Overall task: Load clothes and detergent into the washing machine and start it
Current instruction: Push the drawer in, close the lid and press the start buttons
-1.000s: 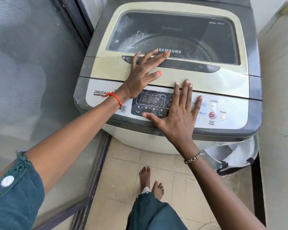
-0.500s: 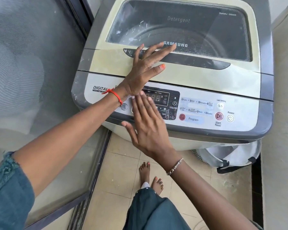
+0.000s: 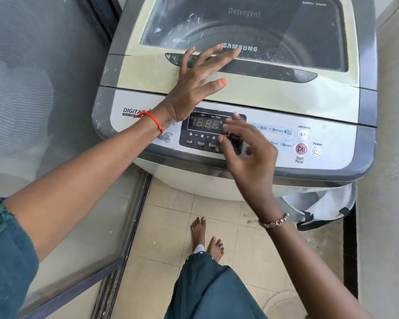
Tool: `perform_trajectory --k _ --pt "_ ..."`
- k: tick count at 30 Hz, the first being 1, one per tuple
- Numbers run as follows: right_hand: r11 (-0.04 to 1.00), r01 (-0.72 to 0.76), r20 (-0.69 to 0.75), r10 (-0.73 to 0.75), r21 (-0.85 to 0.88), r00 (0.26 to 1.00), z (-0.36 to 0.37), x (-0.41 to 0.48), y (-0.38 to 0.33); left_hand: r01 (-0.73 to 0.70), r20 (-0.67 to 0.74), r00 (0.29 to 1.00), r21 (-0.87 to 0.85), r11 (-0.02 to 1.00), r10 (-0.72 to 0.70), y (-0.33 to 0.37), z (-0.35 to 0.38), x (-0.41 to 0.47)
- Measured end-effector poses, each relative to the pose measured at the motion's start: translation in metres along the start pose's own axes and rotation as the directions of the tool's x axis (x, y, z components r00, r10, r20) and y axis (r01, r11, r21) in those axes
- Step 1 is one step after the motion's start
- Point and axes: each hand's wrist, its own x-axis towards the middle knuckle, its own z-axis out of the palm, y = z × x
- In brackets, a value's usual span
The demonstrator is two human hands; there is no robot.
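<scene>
The cream-and-grey top-loading washing machine [image 3: 182, 178] stands directly ahead of both hands, its tinted glass lid [image 3: 274, 93] down. The left hand [image 3: 198, 77] lies flat on the lid's front edge, fingers straight and spread, gripping nothing. The right hand [image 3: 247, 148], blurred, hangs over the dark rectangular control panel [image 3: 198, 137] just beside the left wrist, fingers loosely bent and empty; contact with the panel cannot be told, and the round red start/pause button [image 3: 301, 148] sits to that hand's right, uncovered.
</scene>
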Motion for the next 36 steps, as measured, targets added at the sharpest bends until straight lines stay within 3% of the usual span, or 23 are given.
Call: perform_trajectory --k 5,12,22,32,36 --pt "0.980 -0.026 0.102 0.046 -0.196 0.994 0.003 0.013 0.010 -0.007 -0.003 1.000 0.033 0.999 0.007 0.002 0.000 0.000" --pt "0.930 -0.003 0.108 0.046 -0.367 0.993 0.012 0.015 0.009 0.005 -0.012 1.000 0.044 0.999 -0.004 0.003 0.001 -0.002" --pt "0.890 -0.008 0.165 0.093 -0.456 0.982 0.013 0.018 0.003 0.001 -0.017 1.000 0.034 0.999 -0.001 0.005 0.000 -0.002" --pt "0.912 -0.149 0.151 0.220 -0.382 0.964 0.019 0.025 -0.006 -0.007 -0.009 1.000 0.033 0.999 0.008 0.002 0.002 -0.002" --pt "0.914 -0.149 0.159 0.222 -0.377 0.962 0.019 0.025 -0.007 -0.059 0.131 0.988 -0.192 0.980 0.085 -0.002 -0.001 -0.002"
